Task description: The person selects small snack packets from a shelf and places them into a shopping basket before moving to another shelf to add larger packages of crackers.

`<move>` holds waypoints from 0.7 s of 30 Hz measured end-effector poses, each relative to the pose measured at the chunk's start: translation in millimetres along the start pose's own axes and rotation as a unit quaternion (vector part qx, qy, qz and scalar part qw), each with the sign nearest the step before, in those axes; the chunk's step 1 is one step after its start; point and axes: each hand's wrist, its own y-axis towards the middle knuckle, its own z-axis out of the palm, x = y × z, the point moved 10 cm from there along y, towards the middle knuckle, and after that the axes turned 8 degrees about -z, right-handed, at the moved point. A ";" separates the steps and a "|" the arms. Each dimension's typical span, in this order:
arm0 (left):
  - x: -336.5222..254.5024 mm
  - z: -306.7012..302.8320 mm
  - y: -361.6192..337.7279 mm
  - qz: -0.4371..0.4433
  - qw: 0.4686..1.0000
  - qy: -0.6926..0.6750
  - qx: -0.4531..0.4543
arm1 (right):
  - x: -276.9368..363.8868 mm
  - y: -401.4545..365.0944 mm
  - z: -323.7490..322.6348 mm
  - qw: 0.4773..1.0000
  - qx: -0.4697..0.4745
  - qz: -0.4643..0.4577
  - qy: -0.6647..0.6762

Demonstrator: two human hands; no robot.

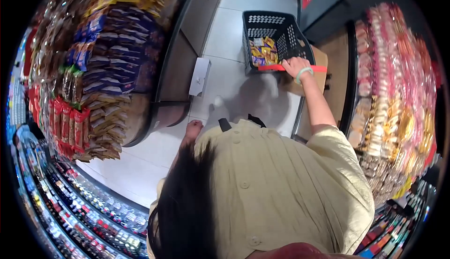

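My right hand (296,66), with a pale green bangle at its wrist, is wrapped round the red handle (318,68) of a black shopping basket (267,18). Inside the basket, several small yellow and purple snack packets (265,52) lie in a loose heap. My left hand (194,129) hangs low beside my body, its fingers curled in and nothing visible in them. It is nearest the base of the left-hand display and touches nothing that I can see.
Stacked snack packets (119,48) fill the display on the left. More wrapped packets (386,81) stand on the right. A white box-like object (200,76) sits against the left unit, and a cardboard box (320,58) is beside the basket. Pale floor tiles (225,39) run between.
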 end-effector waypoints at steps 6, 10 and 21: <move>31.8 27.7 -38.1 0.005 0.978 0.210 -0.003 | 9.7 -52.8 10.3 0.997 0.068 0.021 0.015; 41.8 30.9 -48.5 0.056 0.980 0.192 -0.019 | 20.9 -68.6 13.0 0.997 0.071 -0.019 -0.012; 85.4 12.9 -42.2 0.020 0.996 0.085 0.023 | 98.4 -138.8 38.1 0.987 0.142 -0.076 -0.015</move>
